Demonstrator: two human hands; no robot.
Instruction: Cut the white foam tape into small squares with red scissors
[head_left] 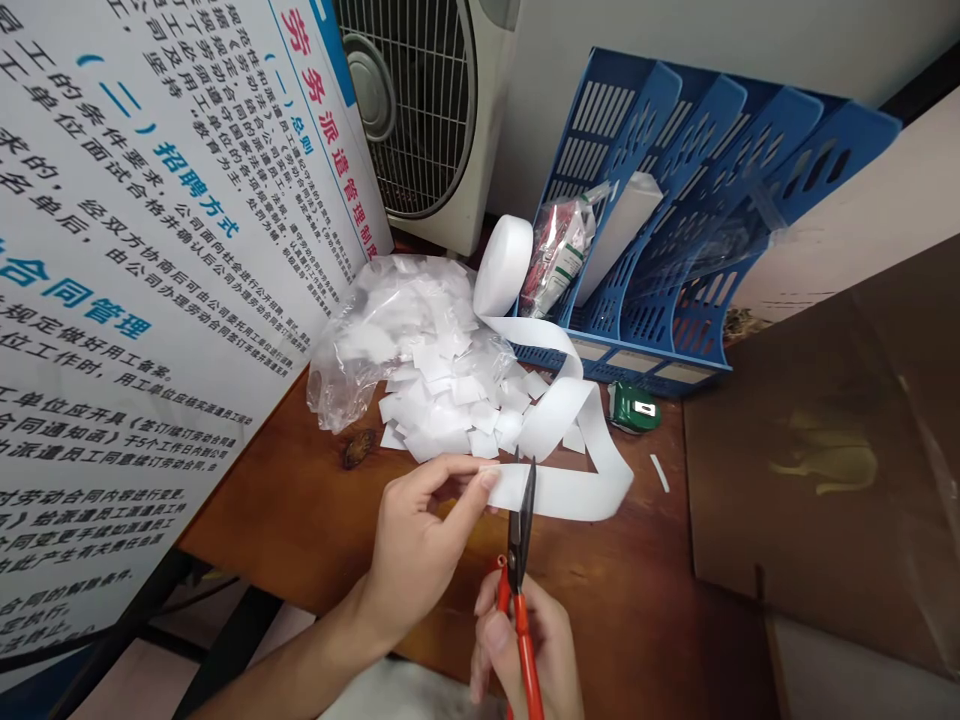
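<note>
My left hand (420, 540) pinches the free end of a white ribbon strip (577, 490) between thumb and fingers. My right hand (525, 655) grips red-handled scissors (519, 560), whose dark blades stand upright across the strip just right of my left fingertips. The strip loops back over the wooden table (300, 520) to a white roll (502, 265) standing on edge. A pile of cut white pieces (450, 395) lies just behind my hands, spilling from a clear plastic bag (367, 345).
A blue file rack (675, 240) with a packet and a white box stands at the back right. A green tape measure (634, 408) lies before it. A printed board (150, 250) leans on the left, a fan (420, 110) behind, brown cardboard (832, 450) on the right.
</note>
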